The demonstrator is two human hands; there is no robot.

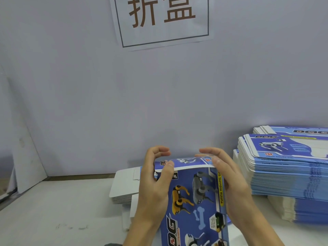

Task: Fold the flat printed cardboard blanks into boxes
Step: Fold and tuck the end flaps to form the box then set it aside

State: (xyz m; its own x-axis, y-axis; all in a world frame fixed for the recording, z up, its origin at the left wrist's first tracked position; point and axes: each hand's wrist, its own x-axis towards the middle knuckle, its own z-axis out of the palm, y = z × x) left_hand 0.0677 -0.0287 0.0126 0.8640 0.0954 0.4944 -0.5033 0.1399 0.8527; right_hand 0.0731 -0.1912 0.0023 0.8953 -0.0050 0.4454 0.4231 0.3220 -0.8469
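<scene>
I hold one blue printed cardboard blank [197, 197] upright in front of me, with robot dogs and a bone drawn on it. Its top flap [184, 162] is bent over toward me. My left hand [154, 185] grips the blank's left edge, thumb pressed on the flap's fold. My right hand [227, 181] grips the right edge, fingers curled over the flap. A tall stack of flat blue blanks [287, 167] lies to the right on the white table [53, 210].
A low pile of white-side-up blanks [124, 189] lies behind my left hand. A grey wall with a paper sign [161, 20] stands close behind the table. A white board [26, 160] leans at the left.
</scene>
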